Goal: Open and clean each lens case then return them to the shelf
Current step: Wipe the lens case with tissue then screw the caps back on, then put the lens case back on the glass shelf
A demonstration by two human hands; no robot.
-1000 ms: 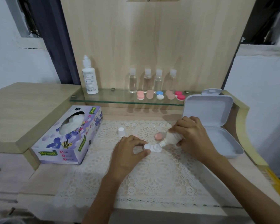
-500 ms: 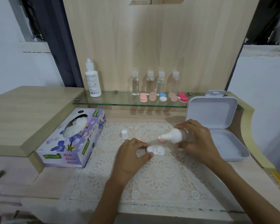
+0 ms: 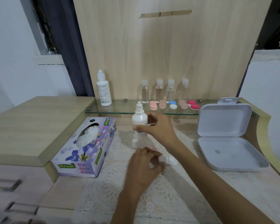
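Note:
My right hand (image 3: 158,128) grips a small white solution bottle (image 3: 139,118), held upright with its nozzle up, just above the lace mat. The bottle's white cap (image 3: 135,143) stands on the mat right below it. My left hand (image 3: 144,164) has its fingers curled at the left end of an open white lens case (image 3: 169,160) lying on the mat; a pink lid is partly hidden behind that hand. On the glass shelf (image 3: 120,110) lie several more lens cases: pink (image 3: 153,105), peach (image 3: 162,103), blue and white (image 3: 173,104), peach (image 3: 183,104), red (image 3: 193,104).
A tissue box (image 3: 86,147) sits left of the mat. An open white plastic box (image 3: 228,139) stands at the right. A larger white bottle (image 3: 103,89) and several small clear bottles (image 3: 158,90) stand on the shelf against the wooden back panel.
My right hand has lifted the bottle from a sideways tilt over the case to upright and carried it left and away. The left hand stays at the case.

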